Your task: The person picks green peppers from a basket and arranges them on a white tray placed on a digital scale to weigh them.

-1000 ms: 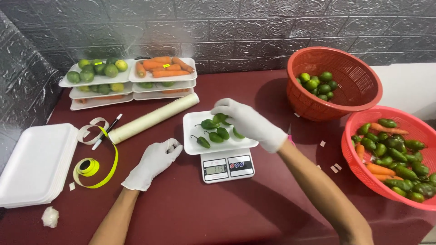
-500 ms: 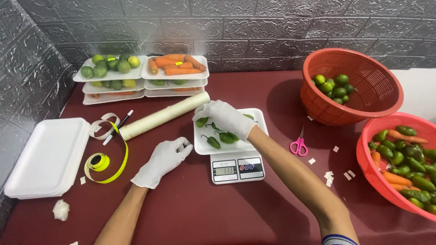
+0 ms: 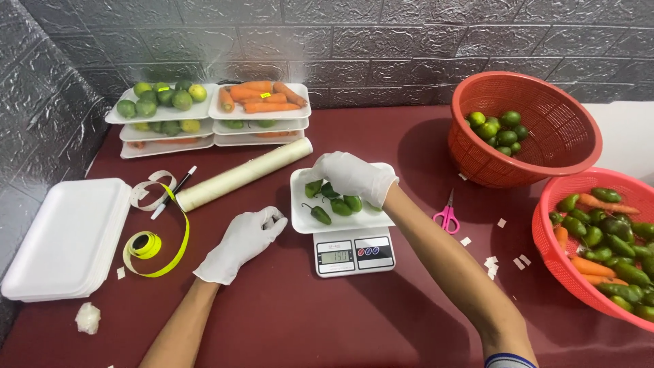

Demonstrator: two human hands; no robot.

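Head view, right hand (image 3: 354,176) cupped over green peppers (image 3: 335,202) on scale tray (image 3: 300,217), grip unclear, left hand (image 3: 240,244) loosely curled, empty

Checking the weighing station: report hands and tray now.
Right hand over white tray on scale, touching green peppers; grip unclear. Left hand loosely curled on table beside scale, holding nothing visible. Wrap roll behind, clear of the tray.

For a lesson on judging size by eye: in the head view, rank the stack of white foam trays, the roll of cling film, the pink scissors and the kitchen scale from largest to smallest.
1. Stack of white foam trays
2. Roll of cling film
3. Kitchen scale, partly hidden under its tray, so its rank against the roll is unsure
4. Pink scissors
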